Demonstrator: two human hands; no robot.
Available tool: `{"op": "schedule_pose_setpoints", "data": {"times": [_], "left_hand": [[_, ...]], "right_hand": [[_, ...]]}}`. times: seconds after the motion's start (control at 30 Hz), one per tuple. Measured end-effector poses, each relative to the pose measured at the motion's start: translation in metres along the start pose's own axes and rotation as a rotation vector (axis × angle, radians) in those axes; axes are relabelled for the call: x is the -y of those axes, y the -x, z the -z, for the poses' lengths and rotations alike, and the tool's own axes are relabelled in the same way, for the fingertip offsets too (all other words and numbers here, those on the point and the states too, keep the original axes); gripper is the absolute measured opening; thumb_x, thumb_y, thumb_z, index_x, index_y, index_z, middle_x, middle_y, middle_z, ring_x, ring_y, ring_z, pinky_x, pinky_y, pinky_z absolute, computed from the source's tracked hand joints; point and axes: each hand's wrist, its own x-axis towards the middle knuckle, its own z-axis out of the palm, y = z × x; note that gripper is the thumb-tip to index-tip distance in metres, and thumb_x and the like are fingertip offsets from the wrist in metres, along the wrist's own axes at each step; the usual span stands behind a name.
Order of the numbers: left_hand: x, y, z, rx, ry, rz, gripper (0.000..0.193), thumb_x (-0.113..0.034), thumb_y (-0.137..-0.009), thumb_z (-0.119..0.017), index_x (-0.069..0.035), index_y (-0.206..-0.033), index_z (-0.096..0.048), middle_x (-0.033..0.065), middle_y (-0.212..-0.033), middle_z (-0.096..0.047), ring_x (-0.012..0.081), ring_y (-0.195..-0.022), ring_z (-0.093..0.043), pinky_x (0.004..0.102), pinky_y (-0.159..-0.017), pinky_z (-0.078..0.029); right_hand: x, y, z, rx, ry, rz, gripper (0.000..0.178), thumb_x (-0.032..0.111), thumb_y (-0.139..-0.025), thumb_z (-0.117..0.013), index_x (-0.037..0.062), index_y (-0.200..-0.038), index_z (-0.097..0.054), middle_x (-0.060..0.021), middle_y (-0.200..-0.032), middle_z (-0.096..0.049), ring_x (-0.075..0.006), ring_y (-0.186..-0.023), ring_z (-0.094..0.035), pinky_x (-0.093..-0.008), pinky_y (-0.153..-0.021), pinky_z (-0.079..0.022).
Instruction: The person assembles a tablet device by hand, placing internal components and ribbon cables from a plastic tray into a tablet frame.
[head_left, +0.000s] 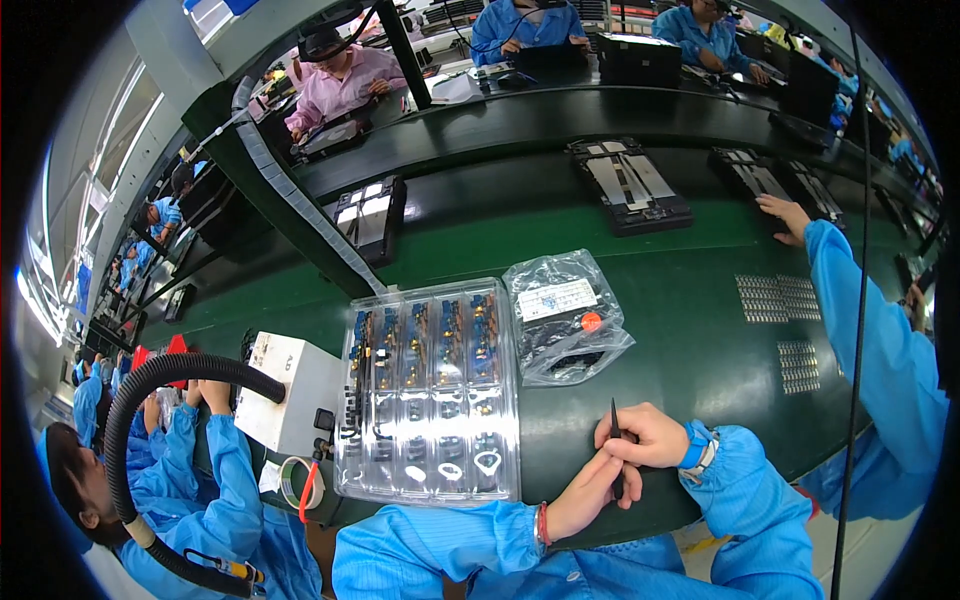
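Note:
My right hand [650,437] is closed around a slim black pointed tool that looks like tweezers [614,420], its tip pointing up and away from me. My left hand [583,498] meets it at the bench's near edge, fingers drawn together against the right fingers; whatever they hold is hidden. Left of my hands lies a clear plastic tray [428,395] with rows of small blue, gold and black parts. Beyond my hands rests a clear plastic bag [565,345] with a white label and an orange round sticker.
Opened flat devices [628,185] lie along the green bench [690,300]. Small parts sit in grids [776,298] on the right, where a co-worker's hand [785,218] touches a device. A white box with a black hose [290,390] and a tape roll [301,484] stand left.

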Motion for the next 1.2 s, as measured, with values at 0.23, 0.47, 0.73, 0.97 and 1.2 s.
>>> {"op": "schedule_pose_setpoints", "data": {"times": [0.23,0.47,0.73,0.97,1.2], "left_hand": [[0.0004,-0.0001,0.0003,-0.002,-0.003,-0.004,0.031,-0.026,-0.093,-0.026,-0.005,-0.114,-0.033,0.0061,-0.079,-0.049,0.0087,-0.065,-0.046,0.0189,-0.061,-0.039],[0.0006,0.0,0.0003,-0.002,-0.007,-0.013,0.03,-0.027,-0.093,-0.026,-0.005,-0.112,-0.034,0.0059,-0.079,-0.049,0.0084,-0.065,-0.045,0.0189,-0.061,-0.039],[-0.0006,-0.0008,0.0005,0.003,-0.014,-0.015,0.03,-0.027,-0.094,-0.025,-0.005,-0.111,-0.035,0.0058,-0.079,-0.049,0.0084,-0.066,-0.045,0.019,-0.061,-0.039],[-0.0002,0.0002,0.0007,0.02,-0.011,-0.018,0.029,-0.027,-0.094,-0.025,-0.005,-0.112,-0.034,0.006,-0.079,-0.049,0.0087,-0.065,-0.045,0.0191,-0.061,-0.039],[0.0012,0.0004,0.0008,-0.001,-0.005,-0.008,0.03,-0.026,-0.094,-0.025,-0.005,-0.113,-0.033,0.0063,-0.079,-0.049,0.0089,-0.065,-0.045,0.0193,-0.061,-0.039]], "right_hand": [[0.001,-0.0005,0.0001,-0.002,0.001,0.009,0.017,0.017,-0.081,-0.051,0.0013,-0.085,-0.054,-0.0077,-0.067,-0.058,-0.0144,-0.058,-0.058,-0.0252,-0.054,-0.045],[0.0011,-0.0009,0.0002,-0.003,0.009,0.024,0.017,0.017,-0.081,-0.051,0.0011,-0.085,-0.054,-0.0078,-0.067,-0.058,-0.0142,-0.059,-0.058,-0.0255,-0.054,-0.045],[-0.0002,-0.0014,0.0007,-0.005,0.013,0.018,0.018,0.018,-0.08,-0.051,0.0012,-0.086,-0.055,-0.0082,-0.068,-0.058,-0.0152,-0.059,-0.057,-0.026,-0.054,-0.044],[0.0004,-0.0007,-0.0001,-0.01,0.019,0.015,0.018,0.019,-0.08,-0.052,0.0015,-0.085,-0.055,-0.0084,-0.068,-0.058,-0.0162,-0.059,-0.057,-0.0266,-0.054,-0.044],[-0.0002,-0.0001,-0.0007,-0.005,0.004,-0.002,0.018,0.019,-0.08,-0.052,0.0018,-0.086,-0.055,-0.0085,-0.067,-0.058,-0.0167,-0.059,-0.058,-0.0266,-0.055,-0.044]]}}
